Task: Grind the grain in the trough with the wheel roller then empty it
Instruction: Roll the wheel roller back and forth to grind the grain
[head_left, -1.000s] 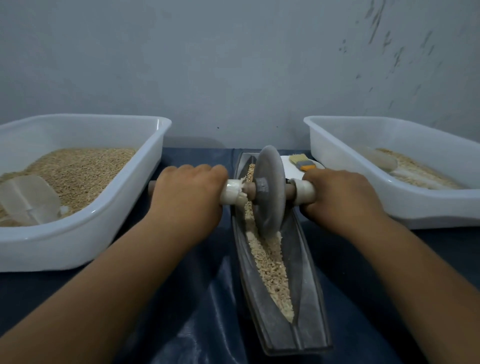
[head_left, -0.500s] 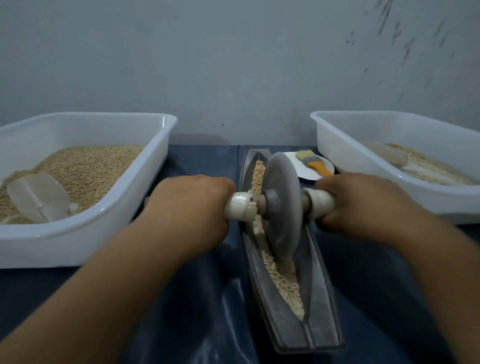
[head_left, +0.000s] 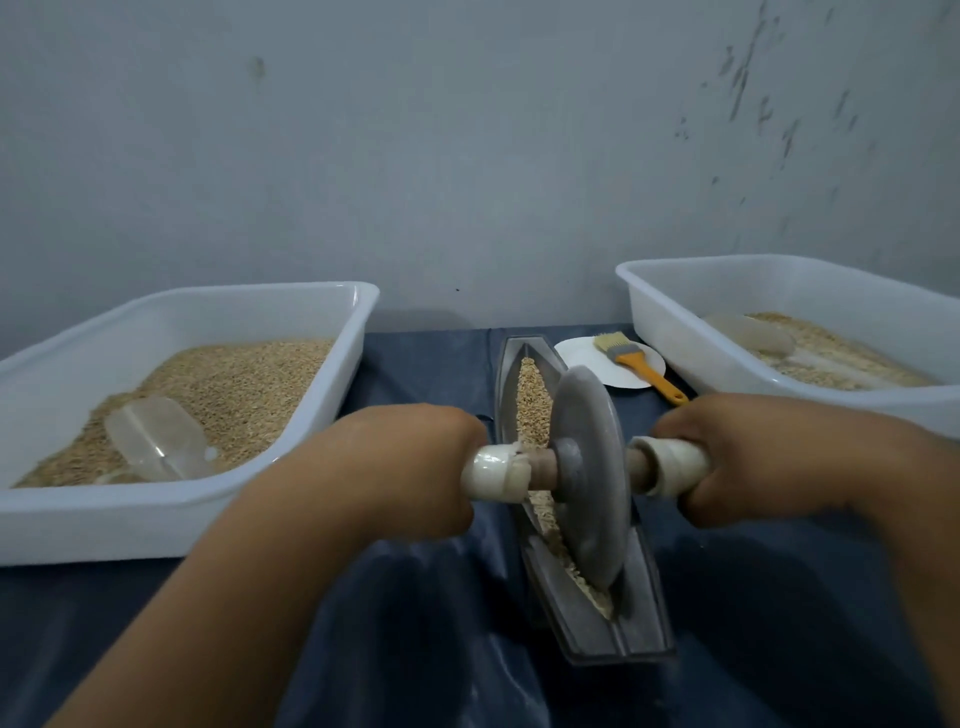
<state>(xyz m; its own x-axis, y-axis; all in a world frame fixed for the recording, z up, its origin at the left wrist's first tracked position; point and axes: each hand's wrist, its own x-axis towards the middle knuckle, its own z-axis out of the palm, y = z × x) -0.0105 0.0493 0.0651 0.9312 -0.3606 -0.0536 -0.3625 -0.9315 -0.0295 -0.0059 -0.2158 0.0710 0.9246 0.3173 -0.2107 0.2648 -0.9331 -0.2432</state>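
At lower centre of the frame, the metal trough (head_left: 582, 597) runs lengthwise from near edge toward the wall, grain (head_left: 532, 400) along its groove. Upright in it stands the wheel roller (head_left: 589, 478), axle crosswise; left hand (head_left: 410, 467) and right hand (head_left: 748, 457) each grip a handle.

Item count, head view:

- Hands: two, a left hand (head_left: 395, 467) and a right hand (head_left: 769, 457).
- Wheel roller (head_left: 589, 478): one, with two pale handle sleeves, one on each side of the disc.
- Trough (head_left: 644, 613): one, holding one line of grain (head_left: 532, 400).
- White tubs: two, a left tub (head_left: 156, 519) and a right tub (head_left: 675, 322), each containing grain.
- Clear scoops: two, one in the left tub (head_left: 156, 439) and one in the right tub (head_left: 750, 332).
- Plate (head_left: 582, 356): one.
- Brush (head_left: 636, 366): one, lying on the plate.
- Bench (head_left: 426, 649): one, covered by one dark sheet.
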